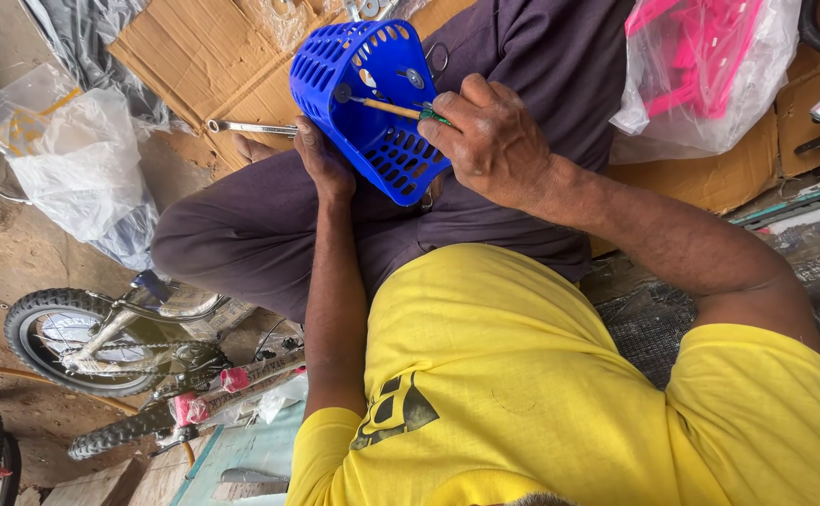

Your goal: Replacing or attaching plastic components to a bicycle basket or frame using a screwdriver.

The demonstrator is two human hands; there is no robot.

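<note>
Your right hand (494, 141) is clamped on a screwdriver (386, 108), its tip on a washer inside the blue basket (372, 103) over your lap; left hand (321, 159) grips it from below. Looks mid-job, fasteners not obviously tight yet

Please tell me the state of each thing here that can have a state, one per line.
blue basket: tilted on the lap, opening facing the right hand.
screwdriver: tip inside the basket.
right hand: closed on the screwdriver.
left hand: steadying the basket from behind.
wrench: lying flat on cardboard.
</note>
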